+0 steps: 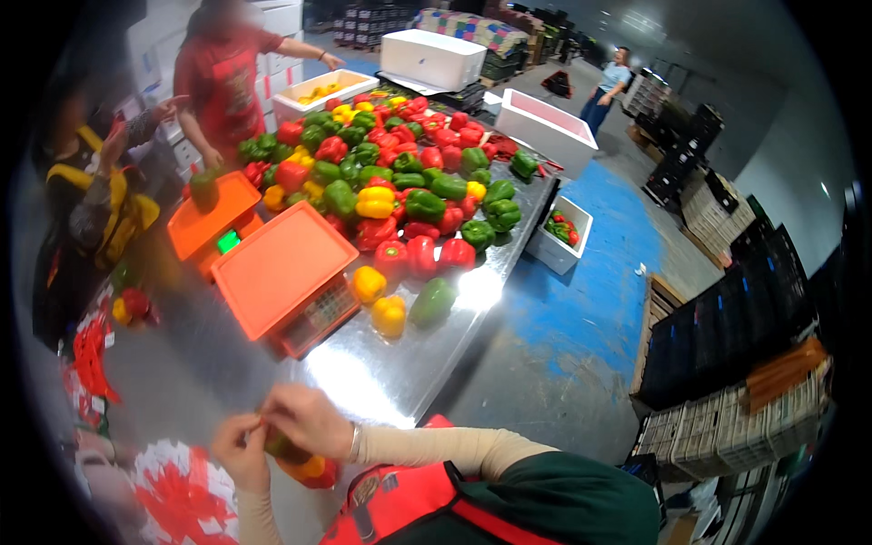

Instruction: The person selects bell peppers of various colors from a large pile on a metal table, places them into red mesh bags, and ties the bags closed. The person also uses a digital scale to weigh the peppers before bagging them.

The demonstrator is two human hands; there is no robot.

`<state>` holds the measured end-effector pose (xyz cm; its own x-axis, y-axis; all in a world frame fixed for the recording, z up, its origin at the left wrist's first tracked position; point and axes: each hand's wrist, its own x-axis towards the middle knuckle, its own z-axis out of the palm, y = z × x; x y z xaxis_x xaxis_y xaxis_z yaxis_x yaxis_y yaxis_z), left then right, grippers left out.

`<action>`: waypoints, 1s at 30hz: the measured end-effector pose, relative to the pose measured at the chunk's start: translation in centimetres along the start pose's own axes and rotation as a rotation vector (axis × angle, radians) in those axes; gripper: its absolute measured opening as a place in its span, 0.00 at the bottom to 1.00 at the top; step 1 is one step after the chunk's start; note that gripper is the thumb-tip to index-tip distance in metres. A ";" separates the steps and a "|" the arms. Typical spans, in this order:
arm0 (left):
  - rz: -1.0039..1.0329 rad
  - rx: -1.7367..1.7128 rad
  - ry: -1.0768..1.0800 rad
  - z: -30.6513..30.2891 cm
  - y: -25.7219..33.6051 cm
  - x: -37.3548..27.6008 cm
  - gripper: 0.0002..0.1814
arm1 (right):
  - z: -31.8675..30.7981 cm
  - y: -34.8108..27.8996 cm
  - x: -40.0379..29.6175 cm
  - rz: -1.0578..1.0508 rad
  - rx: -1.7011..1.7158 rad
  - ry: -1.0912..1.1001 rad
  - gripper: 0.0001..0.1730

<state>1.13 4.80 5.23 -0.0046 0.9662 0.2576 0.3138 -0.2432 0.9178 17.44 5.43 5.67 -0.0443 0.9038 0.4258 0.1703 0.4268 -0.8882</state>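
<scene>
My left hand (243, 449) and my right hand (310, 420) meet low in the view, fingertips pinched together at the top of a bunch of peppers (310, 470), apparently bagged. Green, yellow and red show in it below my fingers; blur hides what closes it. Below my left hand lies a pile of red strips with white tags (184, 487). Beyond my hands, an orange weighing scale (286, 272) stands on the metal table (381, 381). Two yellow bell peppers (388, 317) and a green bell pepper (433, 303) lie beside it.
A large heap of bell peppers (381, 170) covers the far table. A second orange scale (214, 211) stands near a co-worker in red (228, 88). Another person (88, 177) is at the left, by red net bags (92, 361). A foam box (558, 235) sits on the floor.
</scene>
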 end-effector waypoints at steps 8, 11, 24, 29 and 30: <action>0.083 -0.134 0.009 0.4 -0.9 -0.3 0.07 | -1.0 -1.0 -0.3 -0.517 -0.340 -0.043 0.04; 0.086 -0.118 0.000 0.3 -0.6 -0.7 0.07 | -1.5 0.0 0.1 -0.366 -0.173 -0.106 0.05; 0.020 -0.134 0.110 0.8 -0.1 -1.0 0.07 | -0.6 1.8 2.2 -0.480 -0.275 -0.174 0.07; 0.046 0.016 0.123 1.0 1.4 -0.8 0.06 | -0.7 1.0 2.4 -0.412 -0.302 -0.206 0.09; 0.037 0.020 0.143 1.1 1.3 -0.9 0.06 | -0.6 1.0 2.3 -0.401 -0.298 -0.206 0.09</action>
<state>2.53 3.67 5.85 -0.1273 0.9344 0.3327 0.3348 -0.2752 0.9012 18.12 7.88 5.85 -0.3504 0.6725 0.6518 0.3709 0.7387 -0.5628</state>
